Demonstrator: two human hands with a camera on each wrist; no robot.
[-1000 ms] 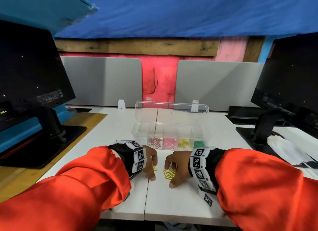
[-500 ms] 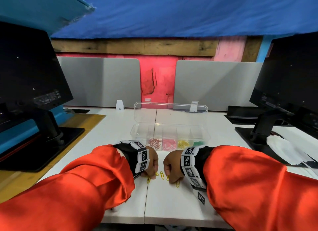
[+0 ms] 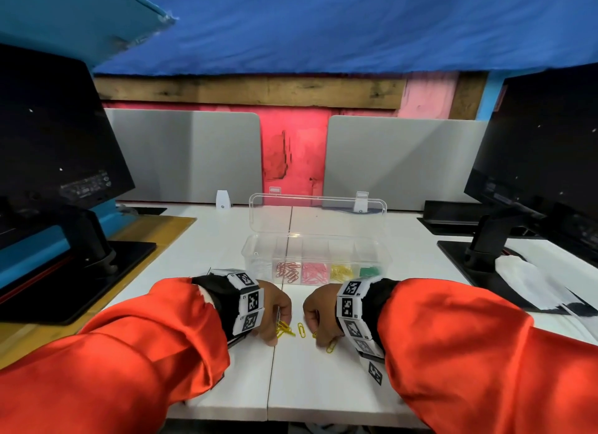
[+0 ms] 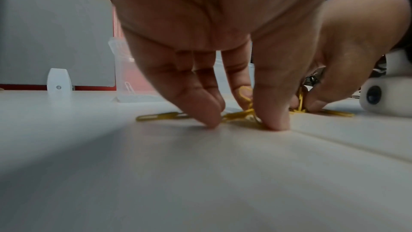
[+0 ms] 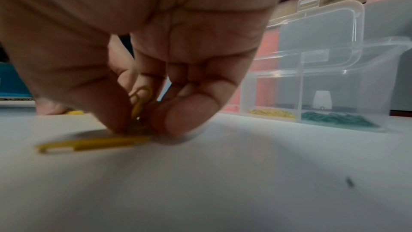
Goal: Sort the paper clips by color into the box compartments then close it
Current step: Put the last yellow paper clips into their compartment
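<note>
Both hands are pinching yellow paper clips (image 3: 286, 329): left hand (image 3: 275, 310) gathering several; the right wrist view is showing right hand (image 5: 142, 70) gripping two upright.

Our left hand (image 3: 275, 314) and right hand (image 3: 320, 315) sit close together, palms down, fingers curled with tips on the table. Both wrists sit low, orange-sleeved forearms angling inward.
</note>
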